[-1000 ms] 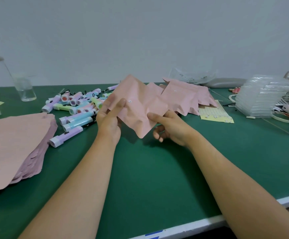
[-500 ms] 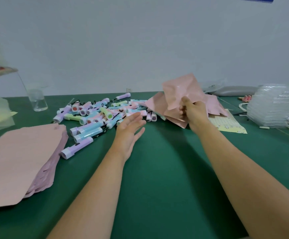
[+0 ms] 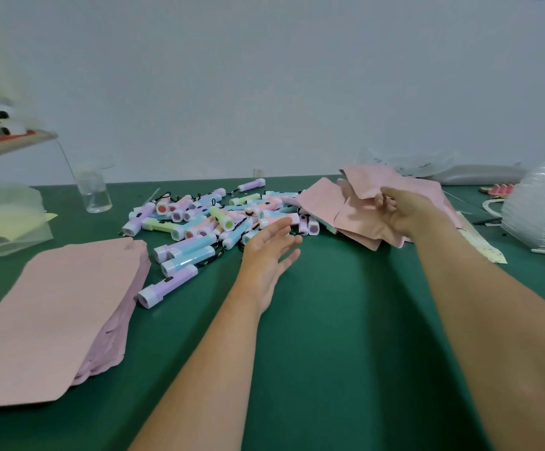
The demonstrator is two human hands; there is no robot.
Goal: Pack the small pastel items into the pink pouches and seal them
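Note:
A heap of small pastel flashlights lies mid-table, in purple, blue, green and pink. My left hand hovers at the heap's near right edge with straight, spread fingers and holds nothing. A flat stack of empty pink pouches sits at the near left. At the back right lies a pile of puffed, filled pink pouches. My right hand is over that pile, its fingers loosely curled by the top pouch, which rests on the pile.
The green table carries a clear cup at the back left and a plastic bag at the far left. Clear trays are stacked at the right edge, with a patterned sheet beside the filled pouches.
My right hand carried the filled pouch from the middle to the pile at the back right and lowered it there. My left hand let go and moved toward the flashlights.

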